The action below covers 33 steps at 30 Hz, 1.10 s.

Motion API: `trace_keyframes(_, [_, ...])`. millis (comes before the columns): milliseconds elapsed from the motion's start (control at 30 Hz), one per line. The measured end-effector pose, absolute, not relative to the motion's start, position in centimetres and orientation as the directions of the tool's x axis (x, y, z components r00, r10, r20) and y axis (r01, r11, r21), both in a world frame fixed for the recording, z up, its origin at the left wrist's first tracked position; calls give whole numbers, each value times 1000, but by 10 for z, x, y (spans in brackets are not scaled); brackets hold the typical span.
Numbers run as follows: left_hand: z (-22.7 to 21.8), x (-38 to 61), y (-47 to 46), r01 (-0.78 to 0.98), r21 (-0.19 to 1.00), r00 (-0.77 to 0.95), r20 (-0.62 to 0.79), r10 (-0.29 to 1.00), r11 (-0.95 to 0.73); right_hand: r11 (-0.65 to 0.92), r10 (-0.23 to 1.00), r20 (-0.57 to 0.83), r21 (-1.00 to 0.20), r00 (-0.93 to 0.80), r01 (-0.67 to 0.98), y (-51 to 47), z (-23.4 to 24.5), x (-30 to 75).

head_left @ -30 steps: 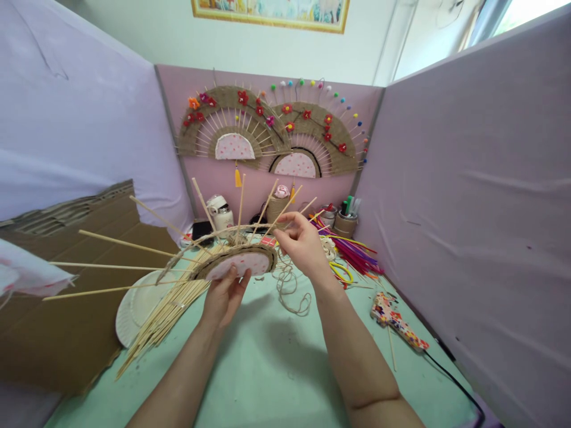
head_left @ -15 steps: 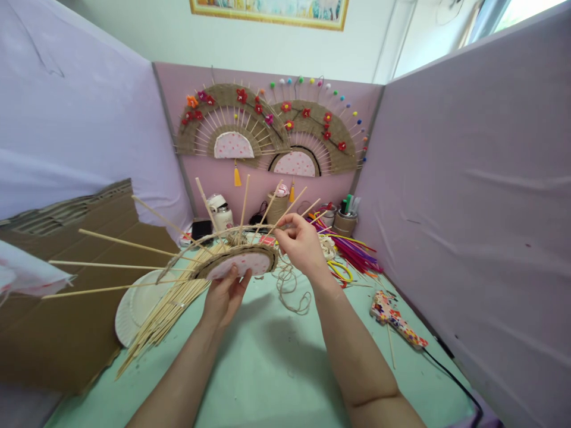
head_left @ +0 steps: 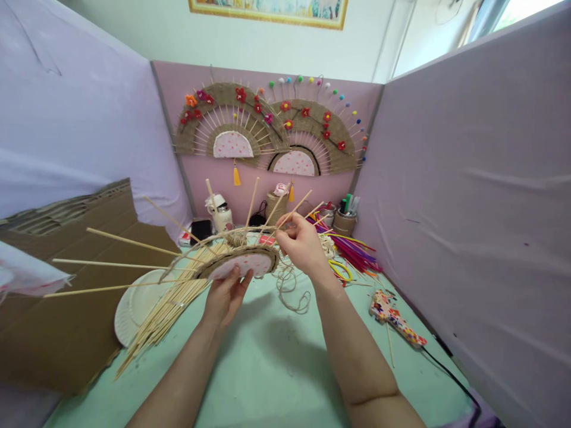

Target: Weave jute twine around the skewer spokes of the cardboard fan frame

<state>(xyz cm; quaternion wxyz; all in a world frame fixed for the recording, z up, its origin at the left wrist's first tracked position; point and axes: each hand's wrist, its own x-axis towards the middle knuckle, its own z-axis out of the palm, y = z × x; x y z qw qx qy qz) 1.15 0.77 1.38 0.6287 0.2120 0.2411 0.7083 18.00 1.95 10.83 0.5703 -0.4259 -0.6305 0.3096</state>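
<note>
A half-round fan base (head_left: 243, 266), pink-dotted white with a twine-wrapped rim, is gripped along its lower edge by my left hand (head_left: 225, 297). Thin wooden sticks (head_left: 129, 242) fan out from its curved edge. A strand of twine (head_left: 207, 239) arcs across the sticks from the left one toward my right hand (head_left: 300, 241). The fingers of that hand are pinched on the twine beside the sticks on the right. Loose twine (head_left: 294, 303) trails in loops on the table below the fan.
A bundle of sticks (head_left: 156, 321) lies over a white paper plate (head_left: 127, 315) beside brown cardboard (head_left: 66, 321). At right rests a flower-patterned glue gun (head_left: 397, 321) with a black cord. Colored pipe cleaners (head_left: 357, 252), a bottle (head_left: 220, 213) and a twine spool (head_left: 277, 208) stand behind.
The fan has turned slightly, its stick tips shifting a little to the right. Both hands keep nearly the same place and hold.
</note>
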Motion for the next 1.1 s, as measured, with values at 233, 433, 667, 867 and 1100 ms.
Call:
trace_keyframes(233, [14, 12, 9, -795, 601, -115, -10, 993, -86, 427, 902, 432, -892, 3, 152, 18, 110, 180])
trace_keyframes(433, [14, 11, 8, -797, 597, -125, -13, 992, -93, 418, 906, 423, -897, 5, 147, 16, 112, 180])
trace_keyframes(667, [12, 11, 10, -799, 595, -118, -12, 993, -88, 429, 902, 431, -896, -4, 114, 19, 109, 180])
trace_keyframes(867, [13, 10, 10, -798, 593, -127, 4, 992, -104, 437, 897, 441, -889, -4, 139, 18, 109, 181])
trace_keyframes(1100, [10, 7, 13, -800, 590, -139, -1, 990, -111, 441, 895, 447, -888, 16, 126, 10, 116, 186])
